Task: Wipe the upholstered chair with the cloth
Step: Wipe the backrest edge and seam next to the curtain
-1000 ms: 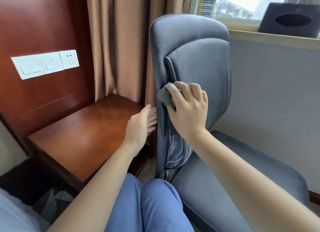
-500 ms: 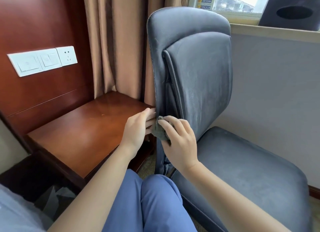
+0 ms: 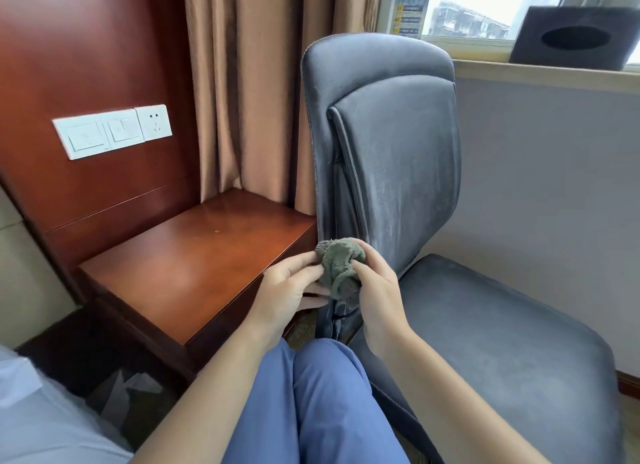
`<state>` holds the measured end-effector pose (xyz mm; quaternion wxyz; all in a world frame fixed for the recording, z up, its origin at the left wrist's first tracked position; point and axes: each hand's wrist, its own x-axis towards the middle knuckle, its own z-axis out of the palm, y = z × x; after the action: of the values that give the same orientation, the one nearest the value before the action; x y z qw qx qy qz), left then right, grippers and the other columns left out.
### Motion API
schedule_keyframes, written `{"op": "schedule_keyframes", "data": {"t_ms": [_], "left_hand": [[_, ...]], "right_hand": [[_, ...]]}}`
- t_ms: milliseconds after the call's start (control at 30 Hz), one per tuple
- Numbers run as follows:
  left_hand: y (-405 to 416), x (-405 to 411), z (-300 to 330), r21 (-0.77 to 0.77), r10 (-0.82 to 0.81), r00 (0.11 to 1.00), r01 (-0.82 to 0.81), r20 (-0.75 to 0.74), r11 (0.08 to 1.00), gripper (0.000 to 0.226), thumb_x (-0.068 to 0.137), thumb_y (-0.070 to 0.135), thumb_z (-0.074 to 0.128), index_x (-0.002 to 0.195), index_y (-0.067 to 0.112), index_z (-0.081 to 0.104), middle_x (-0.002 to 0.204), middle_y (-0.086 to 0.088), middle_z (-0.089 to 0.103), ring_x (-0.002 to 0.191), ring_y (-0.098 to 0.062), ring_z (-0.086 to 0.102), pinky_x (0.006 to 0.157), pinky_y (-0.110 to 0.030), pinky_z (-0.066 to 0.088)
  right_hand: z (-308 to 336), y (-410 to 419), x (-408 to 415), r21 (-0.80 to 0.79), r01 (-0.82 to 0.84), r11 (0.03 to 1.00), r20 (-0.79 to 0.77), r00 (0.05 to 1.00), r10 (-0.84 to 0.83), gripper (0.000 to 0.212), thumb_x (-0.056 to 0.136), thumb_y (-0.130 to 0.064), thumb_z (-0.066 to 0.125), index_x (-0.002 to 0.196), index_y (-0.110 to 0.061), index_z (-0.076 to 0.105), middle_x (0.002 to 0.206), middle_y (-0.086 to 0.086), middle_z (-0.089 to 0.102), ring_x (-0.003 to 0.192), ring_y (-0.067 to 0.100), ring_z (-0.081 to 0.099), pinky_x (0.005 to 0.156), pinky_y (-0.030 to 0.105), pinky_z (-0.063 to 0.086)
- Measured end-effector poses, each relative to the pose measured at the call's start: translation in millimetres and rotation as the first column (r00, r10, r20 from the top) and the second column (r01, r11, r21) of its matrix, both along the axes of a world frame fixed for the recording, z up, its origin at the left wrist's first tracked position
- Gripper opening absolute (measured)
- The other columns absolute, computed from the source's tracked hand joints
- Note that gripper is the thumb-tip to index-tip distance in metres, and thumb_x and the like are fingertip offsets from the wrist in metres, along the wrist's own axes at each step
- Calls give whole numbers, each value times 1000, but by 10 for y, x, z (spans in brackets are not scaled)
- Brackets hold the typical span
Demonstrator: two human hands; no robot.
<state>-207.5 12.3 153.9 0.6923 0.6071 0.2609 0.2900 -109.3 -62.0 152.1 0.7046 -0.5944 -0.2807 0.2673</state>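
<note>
The grey upholstered chair (image 3: pixel 401 158) stands in the middle, its back upright and its seat (image 3: pixel 485 325) spreading to the right. A bunched grey-green cloth (image 3: pixel 337 264) sits just in front of the lower left edge of the chair back. My right hand (image 3: pixel 379 290) grips the cloth from the right, fingers curled into it. From the left, my left hand (image 3: pixel 287 290) pinches the same cloth with thumb and fingertips. The cloth is off the chair fabric, held between both hands.
A dark wooden side table (image 3: pixel 187 266) stands left of the chair, against a wood panel with white switches (image 3: pixel 110 131). Brown curtains (image 3: pixel 249 89) hang behind. A black tissue box (image 3: pixel 575 41) rests on the window sill. My blue-trousered knees (image 3: pixel 311 394) are below the hands.
My right hand slid the cloth down the chair back's left edge, then pulled it off. My left hand left the chair's edge and took hold of the cloth.
</note>
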Motion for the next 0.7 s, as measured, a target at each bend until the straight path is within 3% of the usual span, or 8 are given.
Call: {"op": "schedule_keyframes", "data": {"t_ms": [67,100,167,267,367,433,500,700], "left_hand": [[-25,8,-27,-63,-3,999,5,32,998,17,94,9,54,102,16,68,87,-5,70,74,-16,63,78,-33,57],[-32,12,-37,-93,12,998,-7,55,996,13,92,8,56,98,13,67,85,-4,69,72,-13,61,84,-37,56],[-43,15,-53,-116,48,995,-38,88,993,7,88,8,62,94,10,64,85,-2,68,78,-12,62,93,-42,52],[-70,16,-54,-102,67,991,-55,113,993,16,84,8,67,98,9,62,101,-7,67,96,-20,63,96,-44,50],[-88,-1,-57,-146,65,984,-41,164,988,36,81,0,67,112,10,54,111,-13,65,95,-22,65,84,-36,55],[-83,-22,-62,-179,49,978,-12,203,984,43,82,-5,65,119,12,51,108,-12,67,91,-19,67,79,-31,56],[-82,-36,-60,-198,22,975,22,219,980,38,85,0,63,119,13,54,103,-9,68,88,-16,67,81,-33,55],[-131,-13,-27,-216,38,987,-4,154,976,12,94,13,55,95,15,66,92,-1,72,85,-14,63,87,-36,50]], "right_hand": [[-24,1,-22,-69,61,996,73,996,-56,36,87,-26,48,119,-25,62,123,7,58,115,18,54,102,43,44],[-35,-9,-23,-79,91,993,61,994,-87,37,88,-32,50,123,-26,60,124,3,56,117,15,53,103,41,42],[-39,-75,-32,-49,107,993,-39,993,-109,36,95,-31,51,130,-22,52,121,-4,56,109,8,55,93,27,45],[-64,-173,-47,-9,19,1000,-138,990,-20,41,89,-39,60,125,-21,51,114,2,64,100,16,63,77,29,50],[-63,-206,-91,-33,-4,999,-106,994,1,31,85,-24,68,113,-16,60,101,8,70,88,18,66,68,27,51],[-28,-242,-75,-11,2,1000,-95,996,-3,18,89,-7,61,106,-9,65,91,12,70,78,21,66,61,27,53],[-10,-271,-44,14,-16,1000,-131,991,17,20,91,2,50,102,-4,66,86,15,70,71,23,66,57,30,55],[-46,-298,-15,-4,-19,1000,-105,994,18,25,93,2,46,98,-8,68,88,9,70,80,18,63,74,30,52]]}}
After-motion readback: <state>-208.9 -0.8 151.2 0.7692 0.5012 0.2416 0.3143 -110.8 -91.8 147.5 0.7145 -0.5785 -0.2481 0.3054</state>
